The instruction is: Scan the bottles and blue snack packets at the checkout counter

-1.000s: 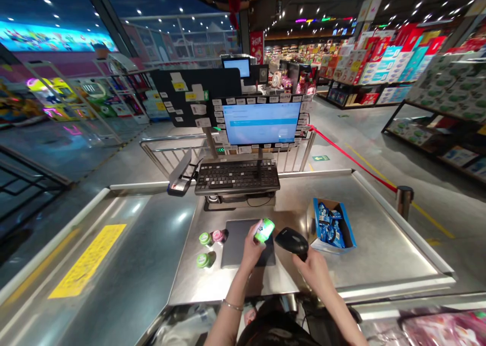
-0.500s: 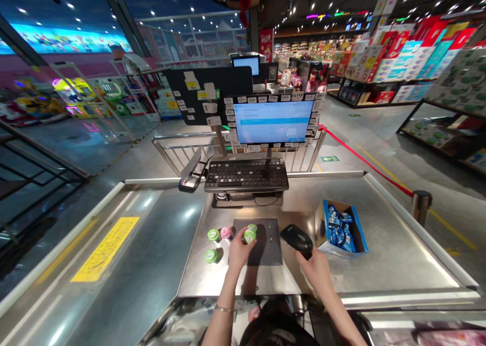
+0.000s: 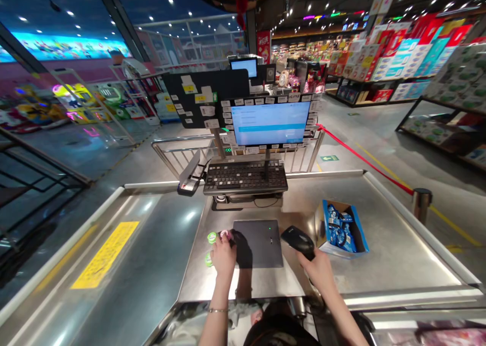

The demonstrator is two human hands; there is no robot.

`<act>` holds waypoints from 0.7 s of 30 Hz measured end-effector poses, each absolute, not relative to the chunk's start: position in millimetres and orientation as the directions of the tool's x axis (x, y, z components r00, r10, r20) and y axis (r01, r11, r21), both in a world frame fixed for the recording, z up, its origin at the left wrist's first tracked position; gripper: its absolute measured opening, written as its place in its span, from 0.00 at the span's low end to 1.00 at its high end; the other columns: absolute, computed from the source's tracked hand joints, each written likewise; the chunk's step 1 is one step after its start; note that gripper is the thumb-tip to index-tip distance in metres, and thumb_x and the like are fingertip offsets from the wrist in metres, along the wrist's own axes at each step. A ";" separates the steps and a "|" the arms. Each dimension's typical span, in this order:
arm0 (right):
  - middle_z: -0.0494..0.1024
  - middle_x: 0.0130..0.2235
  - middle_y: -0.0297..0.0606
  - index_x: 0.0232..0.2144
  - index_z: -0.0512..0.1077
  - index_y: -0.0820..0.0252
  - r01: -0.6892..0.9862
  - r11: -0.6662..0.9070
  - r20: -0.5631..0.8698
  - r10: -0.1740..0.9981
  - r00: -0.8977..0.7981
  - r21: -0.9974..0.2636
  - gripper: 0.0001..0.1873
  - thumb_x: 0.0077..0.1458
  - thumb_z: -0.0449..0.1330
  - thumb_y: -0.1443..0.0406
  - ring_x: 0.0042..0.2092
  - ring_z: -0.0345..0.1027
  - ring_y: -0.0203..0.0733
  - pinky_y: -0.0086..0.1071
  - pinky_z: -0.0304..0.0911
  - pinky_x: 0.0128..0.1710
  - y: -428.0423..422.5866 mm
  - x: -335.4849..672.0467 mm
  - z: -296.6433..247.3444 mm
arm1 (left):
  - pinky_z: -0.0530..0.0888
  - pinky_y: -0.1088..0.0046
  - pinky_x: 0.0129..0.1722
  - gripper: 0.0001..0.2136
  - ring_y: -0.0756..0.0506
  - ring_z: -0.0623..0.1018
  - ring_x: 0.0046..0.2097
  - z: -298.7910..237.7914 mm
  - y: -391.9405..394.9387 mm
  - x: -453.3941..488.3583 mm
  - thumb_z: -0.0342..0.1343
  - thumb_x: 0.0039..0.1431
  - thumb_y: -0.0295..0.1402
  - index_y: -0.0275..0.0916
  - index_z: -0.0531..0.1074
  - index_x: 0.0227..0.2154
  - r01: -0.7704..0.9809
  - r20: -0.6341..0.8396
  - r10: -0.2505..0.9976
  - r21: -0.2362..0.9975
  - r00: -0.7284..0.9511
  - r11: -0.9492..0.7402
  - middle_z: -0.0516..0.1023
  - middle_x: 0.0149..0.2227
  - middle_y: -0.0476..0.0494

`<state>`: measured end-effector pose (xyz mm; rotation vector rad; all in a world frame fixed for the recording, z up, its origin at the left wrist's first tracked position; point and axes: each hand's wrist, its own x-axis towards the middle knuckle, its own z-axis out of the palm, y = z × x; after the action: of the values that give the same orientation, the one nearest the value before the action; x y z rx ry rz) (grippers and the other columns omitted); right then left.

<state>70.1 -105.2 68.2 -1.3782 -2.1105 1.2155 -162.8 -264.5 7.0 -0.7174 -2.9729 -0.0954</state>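
Observation:
My left hand [image 3: 224, 255] is at a small pink-lidded tub [image 3: 225, 233], fingers curled over it. A green-lidded tub [image 3: 211, 237] stands just left of it, and another green-lidded tub [image 3: 208, 259] sits nearer me, partly covered by the hand. The green tub held earlier cannot be made out; the hand may hide it. My right hand [image 3: 319, 269] is closed round the handle of a black barcode scanner [image 3: 298, 240], its head pointing left over the counter. Between the hands lies a flat dark grey pad [image 3: 258, 245] with nothing on it.
To the right stands an open box [image 3: 359, 224] of blue packets [image 3: 340, 229]. Behind the pad are a black keyboard [image 3: 246, 176], a lit monitor [image 3: 270, 123] and a small payment device [image 3: 189, 181]. A metal counter [image 3: 391, 224] with raised edges surrounds me.
My left hand has moved left from over the pad to the pink-lidded tub. The green tub it held is out of sight. My right hand and the scanner have hardly moved.

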 end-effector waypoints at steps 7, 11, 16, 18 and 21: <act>0.80 0.28 0.43 0.32 0.74 0.62 0.575 0.091 -0.090 0.957 -0.277 -0.813 0.18 0.44 0.55 0.56 0.34 0.74 0.51 0.34 0.64 0.32 -84.5 110.3 64.6 | 0.67 0.67 0.49 0.17 0.43 0.70 0.49 30.2 -158.7 -103.3 0.52 0.57 0.34 0.42 0.64 0.50 0.764 0.137 0.803 0.431 -0.581 0.480 0.69 0.47 0.42; 0.80 0.30 0.42 0.34 0.73 0.62 0.570 0.015 -0.087 0.984 -0.152 -0.822 0.18 0.44 0.56 0.56 0.36 0.75 0.50 0.34 0.66 0.34 -70.4 140.2 64.4 | 0.67 0.66 0.51 0.17 0.44 0.70 0.50 28.7 -87.8 -53.7 0.53 0.56 0.33 0.41 0.65 0.49 0.812 0.198 0.936 0.568 -0.292 0.133 0.69 0.47 0.42; 0.80 0.29 0.40 0.32 0.73 0.61 0.590 -0.054 -0.078 0.997 -0.015 -0.806 0.15 0.43 0.56 0.58 0.34 0.74 0.47 0.33 0.66 0.33 -58.8 175.7 59.2 | 0.65 0.60 0.52 0.17 0.40 0.67 0.52 19.5 -15.6 -6.3 0.54 0.54 0.33 0.41 0.67 0.48 0.864 0.224 0.969 0.504 -0.105 -0.023 0.68 0.48 0.39; 0.79 0.28 0.39 0.30 0.73 0.61 0.596 -0.083 -0.084 0.996 0.026 -0.799 0.14 0.43 0.56 0.58 0.33 0.74 0.48 0.33 0.65 0.32 -57.1 186.5 58.7 | 0.62 0.57 0.53 0.18 0.38 0.65 0.54 16.1 8.9 3.7 0.55 0.52 0.31 0.40 0.67 0.48 0.894 0.162 0.979 0.446 -0.125 0.041 0.66 0.51 0.36; 0.79 0.27 0.38 0.30 0.73 0.60 0.597 -0.108 -0.094 0.994 0.054 -0.795 0.13 0.43 0.56 0.59 0.33 0.74 0.47 0.33 0.65 0.32 -55.8 197.4 60.2 | 0.61 0.56 0.54 0.19 0.36 0.62 0.55 14.5 38.0 10.3 0.55 0.48 0.30 0.37 0.67 0.47 0.922 0.044 0.991 0.376 -0.123 0.098 0.64 0.52 0.34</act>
<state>197.4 -55.8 60.2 -1.7664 -1.5952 0.8970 10.3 38.0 14.5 -2.2090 -2.4789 -0.5342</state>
